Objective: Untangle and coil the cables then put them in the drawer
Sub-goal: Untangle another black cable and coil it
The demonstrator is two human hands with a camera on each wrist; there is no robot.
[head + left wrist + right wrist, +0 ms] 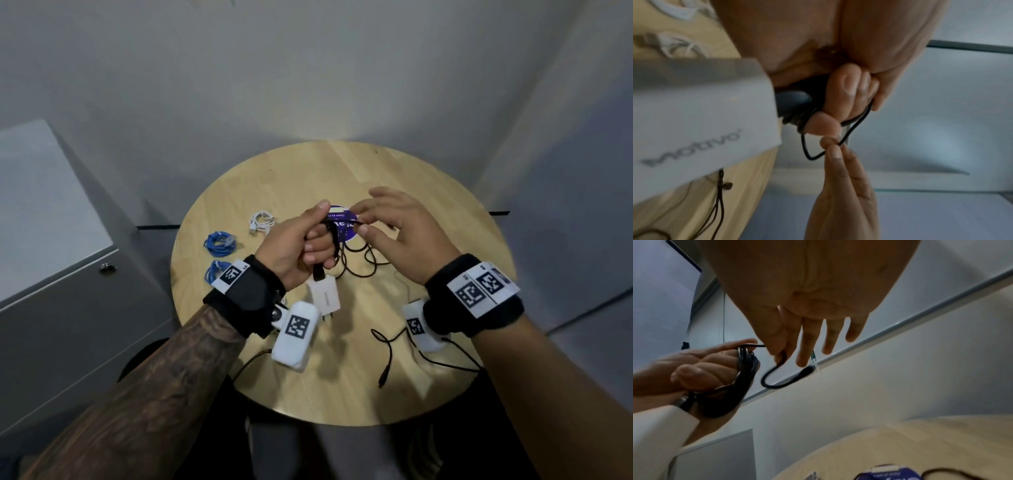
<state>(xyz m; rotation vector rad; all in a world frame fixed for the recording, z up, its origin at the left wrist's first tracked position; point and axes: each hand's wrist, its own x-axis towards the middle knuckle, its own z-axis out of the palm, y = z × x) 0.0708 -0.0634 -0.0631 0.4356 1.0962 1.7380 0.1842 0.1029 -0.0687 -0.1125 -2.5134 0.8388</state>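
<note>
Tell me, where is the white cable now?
In the head view, the white cable lies coiled on the round table's far left part, just beyond the blue cables.

Dim indoor light, blurred wrist views

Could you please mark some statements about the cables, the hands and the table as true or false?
1. The left hand grips a black cable coiled into loops. True.
2. The right hand lies flat on the table. False: it is raised and pinches a strand of the black cable.
3. Two blue cables lie coiled on the table. True.
4. The white cable is in the left hand. False: it lies on the table.
5. The white adapter hangs below the left hand. True.
</note>
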